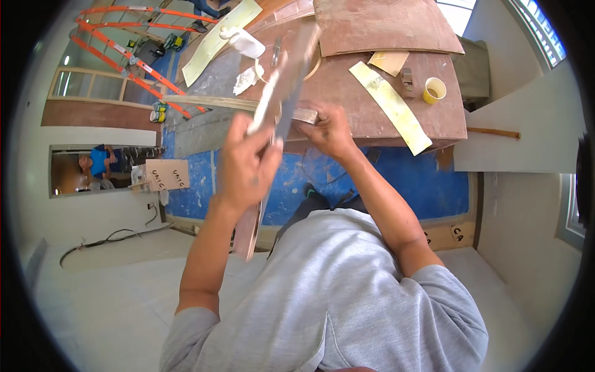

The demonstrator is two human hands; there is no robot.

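Note:
My left hand (246,162) is closed around a long, narrow wooden strip (246,232), which slants from low beside my body up over the table. Its upper part is smeared by motion. My right hand (331,129) pinches the end of a second, thin plywood strip (211,101), which reaches left past the table edge. The two strips cross just between my hands; whether they touch I cannot tell. Beyond them, a white squeeze bottle (243,43) and a crumpled white cloth (247,79) lie on the brown worktable (347,87).
On the table's right are a pale yellow strip (392,108), a small wooden block (407,82) and a yellow cup (433,90). A large curved panel (387,26) lies at the back. An orange ladder (133,59) stands far left. Blue sheeting (403,186) covers the floor.

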